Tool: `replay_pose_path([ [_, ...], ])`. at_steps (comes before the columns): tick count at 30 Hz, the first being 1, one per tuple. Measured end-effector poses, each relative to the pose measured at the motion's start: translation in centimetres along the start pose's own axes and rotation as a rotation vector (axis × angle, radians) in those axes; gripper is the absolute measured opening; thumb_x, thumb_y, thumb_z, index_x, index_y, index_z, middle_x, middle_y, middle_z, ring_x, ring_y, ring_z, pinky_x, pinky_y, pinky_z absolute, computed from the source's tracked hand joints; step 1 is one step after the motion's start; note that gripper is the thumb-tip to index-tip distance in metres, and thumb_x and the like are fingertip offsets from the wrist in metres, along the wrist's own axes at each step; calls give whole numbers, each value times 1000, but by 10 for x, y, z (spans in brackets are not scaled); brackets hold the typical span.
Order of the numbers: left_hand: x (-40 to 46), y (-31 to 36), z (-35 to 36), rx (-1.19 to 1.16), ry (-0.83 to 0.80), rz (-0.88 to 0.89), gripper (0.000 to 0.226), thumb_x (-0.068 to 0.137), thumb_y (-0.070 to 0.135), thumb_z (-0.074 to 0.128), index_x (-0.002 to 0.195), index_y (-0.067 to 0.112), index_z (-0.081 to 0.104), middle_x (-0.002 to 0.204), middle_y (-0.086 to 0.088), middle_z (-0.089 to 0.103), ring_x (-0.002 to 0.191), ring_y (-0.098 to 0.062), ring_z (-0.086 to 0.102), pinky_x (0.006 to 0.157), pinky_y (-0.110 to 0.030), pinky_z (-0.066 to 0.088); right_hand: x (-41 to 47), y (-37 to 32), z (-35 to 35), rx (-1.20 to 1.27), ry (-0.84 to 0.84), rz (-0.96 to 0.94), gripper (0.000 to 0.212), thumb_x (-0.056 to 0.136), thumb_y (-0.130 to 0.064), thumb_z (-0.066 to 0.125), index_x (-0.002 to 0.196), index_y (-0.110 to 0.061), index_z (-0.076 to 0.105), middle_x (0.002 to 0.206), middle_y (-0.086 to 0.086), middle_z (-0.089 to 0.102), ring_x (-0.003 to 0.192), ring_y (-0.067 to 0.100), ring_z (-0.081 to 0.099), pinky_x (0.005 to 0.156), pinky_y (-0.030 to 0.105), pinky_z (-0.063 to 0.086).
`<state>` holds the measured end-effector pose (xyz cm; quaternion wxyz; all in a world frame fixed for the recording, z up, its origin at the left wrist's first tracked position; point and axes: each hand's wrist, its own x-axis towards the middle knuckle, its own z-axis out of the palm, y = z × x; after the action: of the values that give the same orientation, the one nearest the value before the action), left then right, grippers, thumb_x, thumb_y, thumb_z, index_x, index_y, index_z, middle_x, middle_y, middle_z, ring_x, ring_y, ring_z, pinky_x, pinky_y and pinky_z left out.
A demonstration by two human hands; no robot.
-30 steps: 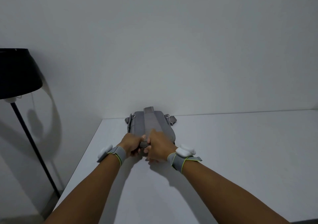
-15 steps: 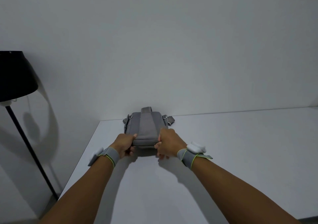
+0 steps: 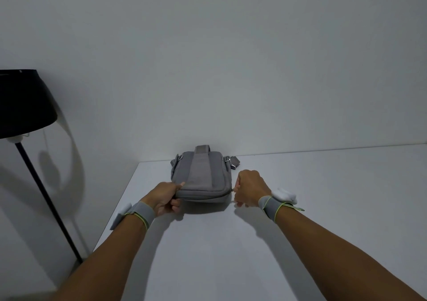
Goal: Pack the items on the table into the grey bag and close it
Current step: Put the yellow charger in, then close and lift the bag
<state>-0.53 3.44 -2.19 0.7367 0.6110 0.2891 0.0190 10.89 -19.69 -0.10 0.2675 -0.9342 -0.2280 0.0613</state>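
From the head camera, the grey bag (image 3: 201, 176) lay flat on the white table (image 3: 323, 208), close to the table's far left corner and just in front of the plain wall (image 3: 231, 57). A wide strap (image 3: 200, 162) ran along the middle of its upper face and stuck out past its far end, and a metal ring with a short piece of strap (image 3: 233, 160) showed at its far right corner. The zip along the near edge looked drawn shut, though the seam was too small to read with certainty. The left hand (image 3: 165, 197) pinched the near left corner of the bag, thumb on top and fingers curled underneath. The right hand (image 3: 250, 190) sat just beside the near right corner, fingers folded in toward the palm, with thumb and forefinger meeting at what appeared to be the zip pull (image 3: 231, 190); whether it actually gripped the pull was too small to tell. Both forearms reached in from the lower edge of the picture. Each wrist wore a grey band: the left band (image 3: 141, 214) carried a white piece on its outer side, and the right band (image 3: 271, 206) a white block (image 3: 285, 195) on top. To the left, beyond the table, stood a floor lamp with a black shade (image 3: 23, 101) on a thin dark pole (image 3: 46, 196), throwing a curved shadow on the wall. The rest of the table surface in view was bare.
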Motion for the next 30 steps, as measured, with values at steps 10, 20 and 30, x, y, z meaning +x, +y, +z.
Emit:
replay_pose_path([
  [10, -7, 1, 0, -16, -64, 19, 30, 107, 11, 39, 77, 17, 40, 52, -2, 32, 34, -8, 21, 40, -14, 23, 19, 2, 8, -74, 124, 53, 21, 74, -10, 76, 92, -13, 65, 102, 5, 72, 94, 26, 69, 77, 35, 58],
  [20, -4, 2, -1, -20, -70, 29, 31, 106, 8, 33, 77, 17, 39, 51, -2, 33, 35, -8, 21, 37, -15, 24, 41, 4, 17, -77, 174, 55, 23, 76, -14, 76, 96, -12, 66, 102, 7, 73, 95, 30, 69, 77, 35, 57],
  [30, -11, 6, -1, -34, -87, 30, 32, 106, 9, 36, 76, 16, 43, 51, -1, 31, 35, -8, 22, 34, -15, 26, 61, 5, 27, -112, 215, 59, 23, 82, -21, 72, 99, -10, 61, 106, 15, 68, 100, 37, 65, 69, 33, 45],
])
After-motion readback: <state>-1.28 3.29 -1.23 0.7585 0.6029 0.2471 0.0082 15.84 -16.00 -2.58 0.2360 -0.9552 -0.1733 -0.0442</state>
